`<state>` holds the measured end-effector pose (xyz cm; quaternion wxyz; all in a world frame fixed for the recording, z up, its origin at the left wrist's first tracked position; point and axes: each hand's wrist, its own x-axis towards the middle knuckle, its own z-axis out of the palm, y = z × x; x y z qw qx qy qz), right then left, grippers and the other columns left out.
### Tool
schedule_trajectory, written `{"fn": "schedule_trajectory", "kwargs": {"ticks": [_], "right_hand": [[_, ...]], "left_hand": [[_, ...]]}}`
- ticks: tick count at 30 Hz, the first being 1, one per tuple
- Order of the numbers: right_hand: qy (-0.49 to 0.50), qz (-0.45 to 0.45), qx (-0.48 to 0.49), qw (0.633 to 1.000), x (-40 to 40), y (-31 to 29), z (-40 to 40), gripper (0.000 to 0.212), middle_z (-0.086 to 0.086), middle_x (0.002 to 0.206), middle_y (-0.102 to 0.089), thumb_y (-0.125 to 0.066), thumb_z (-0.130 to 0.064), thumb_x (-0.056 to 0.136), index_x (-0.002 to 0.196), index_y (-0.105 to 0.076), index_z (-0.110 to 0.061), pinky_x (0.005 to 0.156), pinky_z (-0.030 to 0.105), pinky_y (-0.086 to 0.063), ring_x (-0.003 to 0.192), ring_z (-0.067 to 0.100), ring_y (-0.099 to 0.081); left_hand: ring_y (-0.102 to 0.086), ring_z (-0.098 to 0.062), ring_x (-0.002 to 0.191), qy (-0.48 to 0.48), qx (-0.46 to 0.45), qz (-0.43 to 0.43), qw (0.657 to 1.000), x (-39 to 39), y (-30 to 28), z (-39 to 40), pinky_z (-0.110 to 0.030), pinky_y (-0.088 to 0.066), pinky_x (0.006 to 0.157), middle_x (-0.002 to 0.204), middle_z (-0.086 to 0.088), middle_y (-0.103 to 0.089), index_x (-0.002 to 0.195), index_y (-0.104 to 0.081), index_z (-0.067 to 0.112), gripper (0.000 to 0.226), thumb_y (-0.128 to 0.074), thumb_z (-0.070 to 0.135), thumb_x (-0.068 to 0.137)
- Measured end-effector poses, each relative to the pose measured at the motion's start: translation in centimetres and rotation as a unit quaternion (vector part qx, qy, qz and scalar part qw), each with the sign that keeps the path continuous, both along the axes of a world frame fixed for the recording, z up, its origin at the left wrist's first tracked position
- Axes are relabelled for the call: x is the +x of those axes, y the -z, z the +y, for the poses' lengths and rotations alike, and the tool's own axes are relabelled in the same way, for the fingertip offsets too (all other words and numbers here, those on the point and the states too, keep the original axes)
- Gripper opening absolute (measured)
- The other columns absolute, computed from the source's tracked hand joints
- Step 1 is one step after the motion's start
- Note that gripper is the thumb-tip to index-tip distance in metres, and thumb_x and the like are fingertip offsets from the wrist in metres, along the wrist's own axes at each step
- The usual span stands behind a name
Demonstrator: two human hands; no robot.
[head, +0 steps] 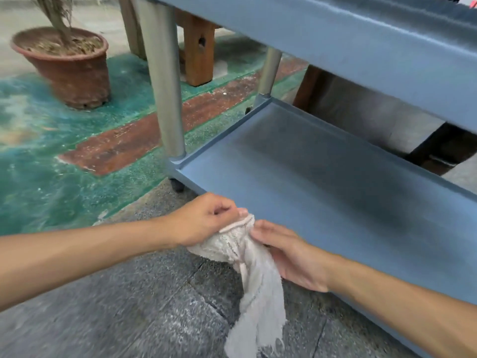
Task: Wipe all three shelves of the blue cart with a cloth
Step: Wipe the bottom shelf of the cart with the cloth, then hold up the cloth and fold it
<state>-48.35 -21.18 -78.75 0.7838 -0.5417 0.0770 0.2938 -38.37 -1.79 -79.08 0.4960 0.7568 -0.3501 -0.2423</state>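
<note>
Pale cloth (pixel 251 270) pinched between left hand (pixel 206 219), right hand (pixel 291 257).

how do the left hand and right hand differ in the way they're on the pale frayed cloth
The left hand curls its fingers and pinches the top edge of the pale frayed cloth. The right hand lays nearly straight fingers against the cloth's side, with its thumb hidden. The left hand is over the grey pavement, while the right hand overlaps the front rim of the blue cart's bottom shelf. Both touch the cloth near its bunched top.

Floor (pixel 103 306) carries blue cart (pixel 335 177), plant pot (pixel 77 71), wooden bench (pixel 198 55).
</note>
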Motion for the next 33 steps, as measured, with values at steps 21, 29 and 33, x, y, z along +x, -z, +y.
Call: {"fn": "schedule_trajectory", "kwargs": {"ticks": [21,29,33], "right_hand": [[0.039,-0.167,-0.166,0.971,3.1,-31.1,13.0,0.018,0.029,0.092,-0.072,-0.069,-0.025,0.096,0.105,-0.079,-0.015,0.085,0.065,-0.053,0.086,0.024,-0.064],[0.069,-0.18,-0.156,0.969,4.8,-54.6,16.6,0.04,0.016,0.084,-0.062,-0.062,-0.043,0.096,0.096,-0.063,-0.003,0.073,0.062,-0.045,0.078,0.028,-0.054],[0.094,-0.206,-0.154,0.962,6.3,-66.5,16.8,0.042,0.018,0.086,-0.059,-0.064,-0.039,0.097,0.097,-0.061,0.003,0.075,0.064,-0.045,0.082,0.03,-0.053]], "left_hand": [[-0.059,0.002,0.065,-0.044,0.212,0.033,0.976,-0.6,-35.7,14.6,-0.014,-0.043,0.056,0.086,0.013,-0.067,0.102,-0.054,0.033,0.047,-0.088,0.032,0.071],[-0.07,-0.023,0.077,-0.11,0.175,0.048,0.977,0.0,-60.1,20.0,-0.041,-0.055,0.066,0.083,0.0,-0.075,0.088,-0.072,0.018,0.03,-0.084,0.042,0.075],[-0.06,-0.003,0.059,-0.164,0.135,0.039,0.976,1.6,-71.4,21.2,-0.02,-0.042,0.054,0.071,0.008,-0.071,0.082,-0.073,0.024,0.025,-0.087,0.04,0.07]]}}
